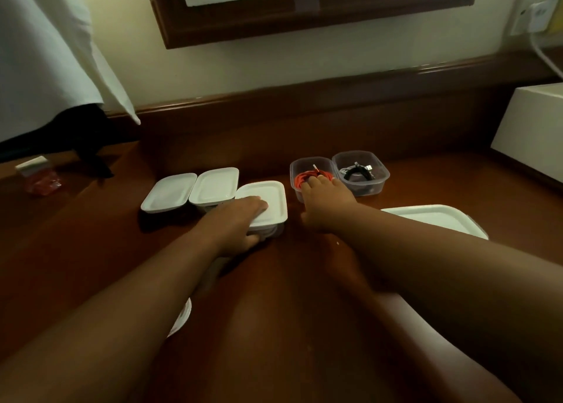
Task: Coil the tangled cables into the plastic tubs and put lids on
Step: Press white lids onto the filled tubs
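The left hand [243,220] grips the nearest lidded tub [268,201]: its fingers lie flat over the white lid while the thumb curls round the near side wall, so the tub is clasped between them. The left forearm reaches in from the lower left, stretched long across the wooden table [274,296].

The right hand [327,203] reaches into an open clear tub [297,171], its fingers bent down onto the coiled orange cable [306,177] inside; whether they pinch the coil or only press on it cannot be told. One metal plug end of that cable sticks up from the coil. The right forearm comes in from the lower right, passing over a white tray [438,218].

Touching the open tub on its right stands a second open tub [362,171] holding a coiled black and white cable [355,172]. Left of the gripped tub, two more lidded tubs [195,191] sit side by side, edges touching. A loose white lid [182,319] peeks out beneath the left forearm. A white box [530,128] stands at the right edge of the table.
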{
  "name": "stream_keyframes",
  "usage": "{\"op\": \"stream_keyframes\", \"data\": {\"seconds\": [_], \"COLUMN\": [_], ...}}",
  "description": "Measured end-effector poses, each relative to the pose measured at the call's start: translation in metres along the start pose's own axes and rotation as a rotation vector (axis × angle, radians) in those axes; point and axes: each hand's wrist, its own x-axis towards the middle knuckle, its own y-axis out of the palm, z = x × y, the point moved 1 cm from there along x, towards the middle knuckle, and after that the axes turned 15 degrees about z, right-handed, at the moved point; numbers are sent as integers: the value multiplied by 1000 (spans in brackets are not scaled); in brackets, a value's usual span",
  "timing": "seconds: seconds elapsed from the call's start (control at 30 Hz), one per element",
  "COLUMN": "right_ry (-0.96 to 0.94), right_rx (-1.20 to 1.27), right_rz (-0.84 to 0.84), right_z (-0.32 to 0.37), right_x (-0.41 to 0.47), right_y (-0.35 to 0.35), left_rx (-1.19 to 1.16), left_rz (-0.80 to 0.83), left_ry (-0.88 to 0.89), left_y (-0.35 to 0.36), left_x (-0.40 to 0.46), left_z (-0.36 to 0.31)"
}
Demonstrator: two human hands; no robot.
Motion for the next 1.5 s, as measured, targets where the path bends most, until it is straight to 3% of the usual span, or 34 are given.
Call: {"op": "stream_keyframes", "data": {"seconds": [0.3,0.43,0.7,1.1,1.5], "right_ry": [40,28,-45,-236,-216], "right_rx": [-14,-20,-7,96,428], "right_rz": [38,65,38,1,27], "right_z": [-1,3,22,61,35], "right_x": [13,4,-52,-164,-210], "right_y": [3,0,7,34,61], "left_rx": [70,86,18,-38,31], "left_rz": [-77,-12,-170,231,254], "left_ry": [-102,-154,-152,-420,-468], "left_y": [-15,-15,-28,3,15], "left_x": [58,63,-39,-202,-221], "left_z": [18,21,-15,-26,-27]}}
